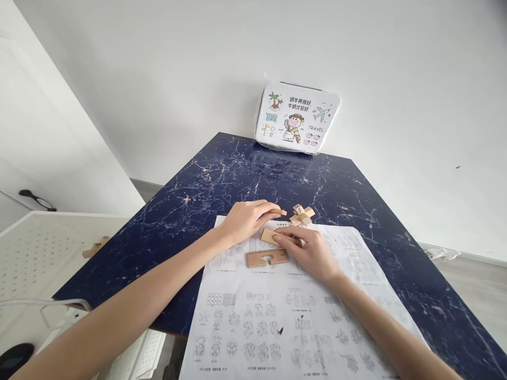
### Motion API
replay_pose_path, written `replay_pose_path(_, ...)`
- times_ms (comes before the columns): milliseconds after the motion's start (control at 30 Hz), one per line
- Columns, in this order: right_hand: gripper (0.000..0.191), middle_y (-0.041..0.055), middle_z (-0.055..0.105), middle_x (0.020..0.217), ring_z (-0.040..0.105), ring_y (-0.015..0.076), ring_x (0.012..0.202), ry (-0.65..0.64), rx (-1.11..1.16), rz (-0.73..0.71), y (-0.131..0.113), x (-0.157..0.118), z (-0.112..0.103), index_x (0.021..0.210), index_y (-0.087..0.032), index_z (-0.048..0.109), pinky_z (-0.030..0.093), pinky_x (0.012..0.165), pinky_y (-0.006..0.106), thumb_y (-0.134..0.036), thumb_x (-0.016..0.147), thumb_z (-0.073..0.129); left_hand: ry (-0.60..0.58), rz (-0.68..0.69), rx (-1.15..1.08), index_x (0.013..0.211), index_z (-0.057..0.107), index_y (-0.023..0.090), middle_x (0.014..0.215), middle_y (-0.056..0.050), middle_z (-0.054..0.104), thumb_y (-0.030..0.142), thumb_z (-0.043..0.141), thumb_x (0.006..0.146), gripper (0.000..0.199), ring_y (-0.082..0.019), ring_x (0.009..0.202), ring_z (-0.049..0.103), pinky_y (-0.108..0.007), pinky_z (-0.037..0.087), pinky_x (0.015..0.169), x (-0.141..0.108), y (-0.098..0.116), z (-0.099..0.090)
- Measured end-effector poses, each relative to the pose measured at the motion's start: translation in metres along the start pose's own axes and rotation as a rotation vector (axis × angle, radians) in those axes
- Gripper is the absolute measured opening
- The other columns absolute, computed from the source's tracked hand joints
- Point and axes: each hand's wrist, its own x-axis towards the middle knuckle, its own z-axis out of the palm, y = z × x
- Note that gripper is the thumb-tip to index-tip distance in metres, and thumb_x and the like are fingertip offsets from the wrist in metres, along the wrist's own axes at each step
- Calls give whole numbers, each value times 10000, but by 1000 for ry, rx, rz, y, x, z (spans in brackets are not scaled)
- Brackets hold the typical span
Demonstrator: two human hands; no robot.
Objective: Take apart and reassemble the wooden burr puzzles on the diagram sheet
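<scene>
My left hand pinches a small wooden piece above the top edge of a printed sheet. To its right, my right hand has its thumb and fingers on a flat wooden block over the sheet. Just below lies a wooden piece with a notch, flat on the paper. Beyond my right hand, a cross-shaped cluster of wooden pieces rests at the sheet's far edge, and one of its ends bears a 3.
A white case with cartoon prints leans against the wall at the back of the blue marbled table. On the left stand a white perforated surface with a cable and another wooden piece.
</scene>
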Motion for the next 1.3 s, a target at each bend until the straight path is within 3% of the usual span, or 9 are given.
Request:
replay_pose_path(233, 174, 61, 807, 1021, 731, 246, 908, -11, -86, -103, 0, 2, 1, 1017, -270, 799, 575, 828, 410, -387, 1002, 671, 114, 86, 137, 1195, 740, 237, 1133, -20, 785, 341, 559, 1102, 228, -116, 827, 757, -213, 516, 617, 2, 7, -3)
replay_pose_path(367, 176, 62, 785, 1032, 717, 243, 931, -26, -115, -121, 2, 2, 1, 1029, -272, 787, 573, 828, 403, -389, 1017, 657, 126, 130, 200, 1183, 749, 244, 1072, -16, 755, 357, 567, 1098, 231, -61, 590, 625, -211, 419, 497, 4, 11, -7)
replay_pose_path(467, 178, 64, 773, 1052, 710, 243, 957, -31, -128, -123, 3, 2, 1, 1039, -277, 781, 571, 847, 404, -388, 1025, 642, 118, 149, 183, 1172, 754, 242, 1091, -30, 740, 371, 557, 1101, 245, -53, 565, 586, -210, 401, 489, 5, 14, -9)
replay_pose_path(667, 211, 92, 746, 1073, 698, 252, 961, -4, -194, -99, 8, 2, 2, 1107, -260, 770, 563, 830, 408, -394, 1019, 633, 21, 88, -29, 1182, 737, 215, 1017, -44, 783, 400, 549, 1103, 275, -95, 666, 665, -214, 481, 591, 4, 19, -10)
replay_pose_path(867, 207, 78, 728, 883, 662, 230, 774, 4, -181, -83, 10, 2, 3, 984, -224, 701, 535, 709, 384, -372, 1028, 563, -174, -80, -346, 1103, 757, 204, 876, -23, 819, 495, 646, 1033, 319, -83, 487, 596, -223, 421, 475, 8, 25, -17)
replay_pose_path(933, 203, 72, 727, 846, 654, 230, 743, 4, -164, -59, 9, 2, 3, 916, -231, 662, 527, 701, 386, -358, 1021, 544, -232, -117, -457, 1094, 763, 191, 858, -36, 822, 500, 643, 1029, 338, -103, 533, 655, -223, 451, 485, 10, 28, -20)
replay_pose_path(1000, 149, 75, 749, 898, 673, 245, 790, 10, -132, -45, 8, 2, 2, 978, -235, 662, 534, 742, 399, -317, 1000, 539, -263, -140, -544, 1023, 777, 177, 822, -44, 816, 498, 657, 1017, 342, -118, 575, 687, -225, 474, 501, 10, 31, -22)
replay_pose_path(1167, 243, 96, 771, 1138, 710, 275, 976, 7, 15, -6, 6, 3, -1, 1196, -249, 647, 552, 855, 426, -311, 980, 554, -325, -59, -538, 854, 818, 209, 757, -25, 773, 513, 744, 945, 325, -103, 554, 582, -259, 447, 522, 9, 35, -21)
replay_pose_path(1300, 253, 103, 768, 1101, 714, 272, 945, 53, 94, 47, 8, 6, -2, 1139, -252, 655, 554, 844, 427, -431, 1048, 501, -350, 46, -461, 751, 799, 221, 963, -59, 721, 507, 806, 890, 318, -169, 814, 663, -320, 533, 717, 8, 35, -14)
